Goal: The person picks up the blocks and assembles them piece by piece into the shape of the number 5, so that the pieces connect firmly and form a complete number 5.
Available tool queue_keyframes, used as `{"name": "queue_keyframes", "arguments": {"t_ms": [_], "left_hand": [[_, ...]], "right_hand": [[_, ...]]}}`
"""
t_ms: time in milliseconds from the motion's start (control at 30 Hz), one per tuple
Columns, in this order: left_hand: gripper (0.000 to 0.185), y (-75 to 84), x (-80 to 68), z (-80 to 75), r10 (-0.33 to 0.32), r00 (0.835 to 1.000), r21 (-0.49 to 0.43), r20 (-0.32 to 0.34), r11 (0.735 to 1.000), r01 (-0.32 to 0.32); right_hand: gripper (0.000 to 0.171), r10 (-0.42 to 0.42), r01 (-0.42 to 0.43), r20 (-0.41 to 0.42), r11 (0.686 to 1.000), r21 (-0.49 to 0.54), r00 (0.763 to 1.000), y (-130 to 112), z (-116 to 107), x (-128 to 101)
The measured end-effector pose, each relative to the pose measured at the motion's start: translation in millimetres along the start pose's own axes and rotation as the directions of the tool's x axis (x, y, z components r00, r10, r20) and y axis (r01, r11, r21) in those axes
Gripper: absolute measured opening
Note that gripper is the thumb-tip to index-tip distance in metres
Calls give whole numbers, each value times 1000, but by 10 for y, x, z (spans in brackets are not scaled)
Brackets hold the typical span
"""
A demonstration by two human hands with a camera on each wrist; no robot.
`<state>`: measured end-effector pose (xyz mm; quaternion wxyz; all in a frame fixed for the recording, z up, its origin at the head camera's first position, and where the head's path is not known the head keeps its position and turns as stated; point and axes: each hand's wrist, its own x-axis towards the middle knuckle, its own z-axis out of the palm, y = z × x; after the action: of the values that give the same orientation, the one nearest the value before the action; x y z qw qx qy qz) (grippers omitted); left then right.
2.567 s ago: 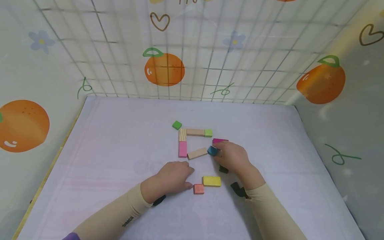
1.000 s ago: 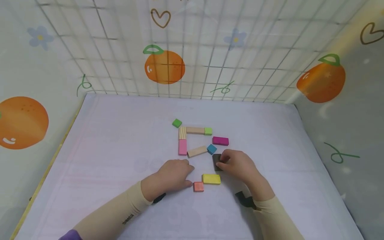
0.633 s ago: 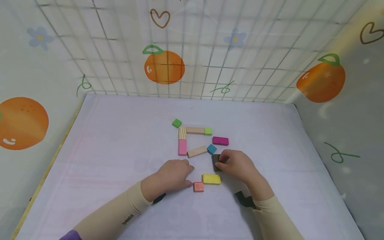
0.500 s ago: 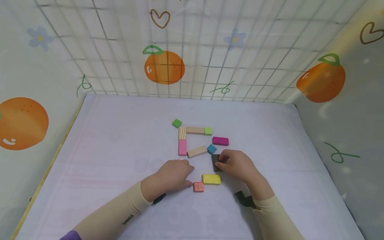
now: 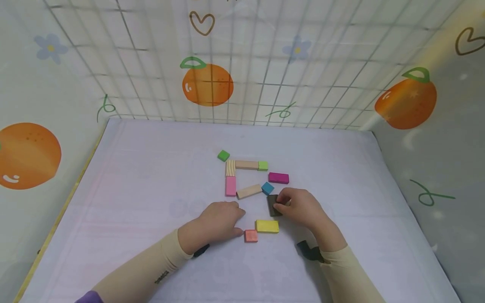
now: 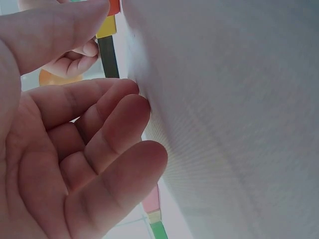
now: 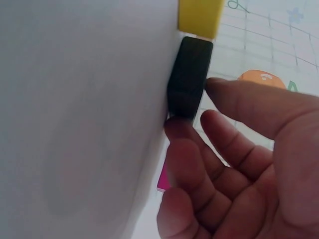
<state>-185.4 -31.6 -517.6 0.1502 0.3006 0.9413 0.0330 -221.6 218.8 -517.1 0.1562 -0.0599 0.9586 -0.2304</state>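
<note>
White surface (image 5: 144, 202) w/ a loose ring of blocks near centre; left hand (image 5: 219, 221) rests flat on it, fingers relaxed & holding nothing, thumb tip just beside the small orange block (image 5: 251, 236). Right hand (image 5: 301, 207) pinches the dark block (image 5: 273, 205) between thumb & fingers — block lies on the surface just above the yellow block (image 5: 267, 226), below the blue block (image 5: 267, 187). Magenta block (image 5: 278, 178) behind; pink block (image 5: 230, 186) & plain wood block (image 5: 249, 192) to the left.

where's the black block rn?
Head view, right of centre: black block pinched by the right hand, just above the yellow block, below the blue block.
</note>
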Motion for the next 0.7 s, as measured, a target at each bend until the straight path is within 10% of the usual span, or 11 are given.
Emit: {"name": "queue_keyframes", "arguments": {"t_ms": [700], "left_hand": [[46,19,-14,-32,2,1000,2,0,1000,-2]], "right_hand": [[11,22,-22,10,999,27,1000,3,21,12]]}}
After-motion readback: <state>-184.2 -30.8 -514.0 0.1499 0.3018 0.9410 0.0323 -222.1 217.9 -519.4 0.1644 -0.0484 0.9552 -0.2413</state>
